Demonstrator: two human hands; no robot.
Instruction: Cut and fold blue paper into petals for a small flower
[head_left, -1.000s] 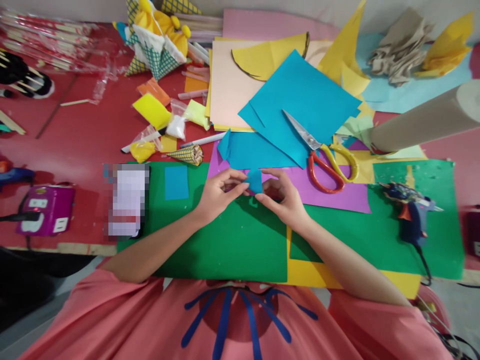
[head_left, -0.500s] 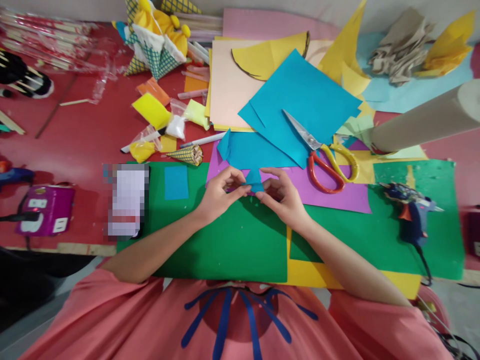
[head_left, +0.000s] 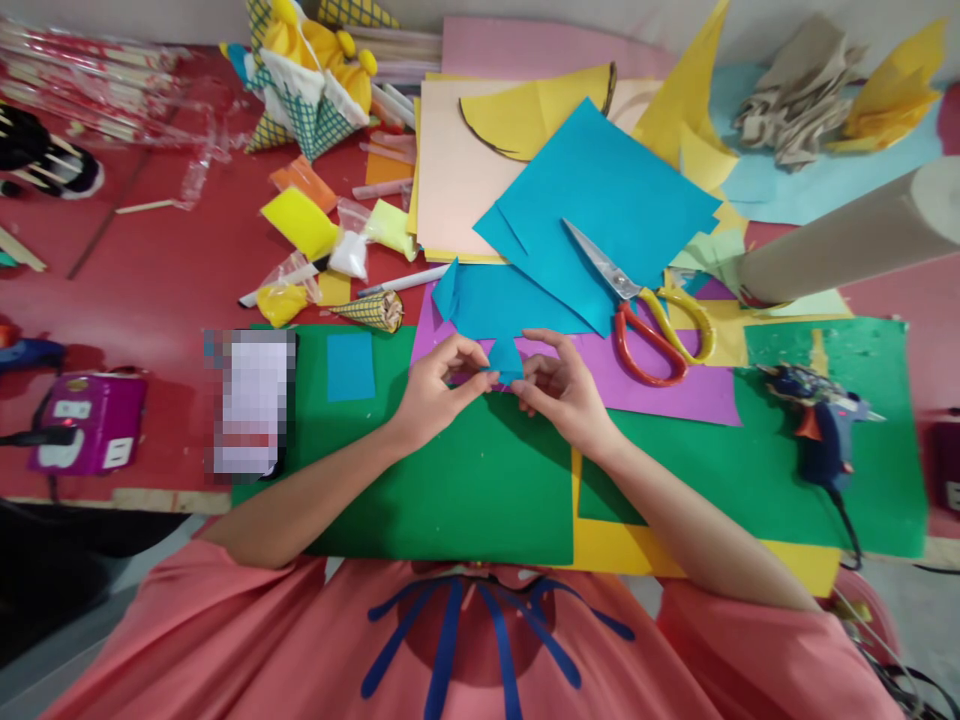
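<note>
A small piece of folded blue paper (head_left: pixel 505 360), roughly triangular, is held up between my two hands over the green sheet (head_left: pixel 450 480). My left hand (head_left: pixel 442 385) pinches its lower left corner between thumb and forefinger. At its right edge, my right hand (head_left: pixel 562 390) grips it with thumb and bent fingers, the forefinger stretched out above. Behind them lies purple paper (head_left: pixel 600 385) with larger blue sheets (head_left: pixel 600 190) on it. A small blue square (head_left: pixel 350 367) rests on the green sheet to the left.
Scissors (head_left: pixel 637 300) with red and yellow handles lie right of my hands. A glue gun (head_left: pixel 821 430) is farther right, near a grey-white cardboard tube (head_left: pixel 855 235). On the left are a blurred-out phone (head_left: pixel 251 400) and a purple power box (head_left: pixel 90 420). Clay packets (head_left: pixel 300 222) lie behind.
Both hands stay in nearly the same place with the folded blue paper. My right thumb and fingers have closed in slightly at its right edge. The whole view shifts a little left.
</note>
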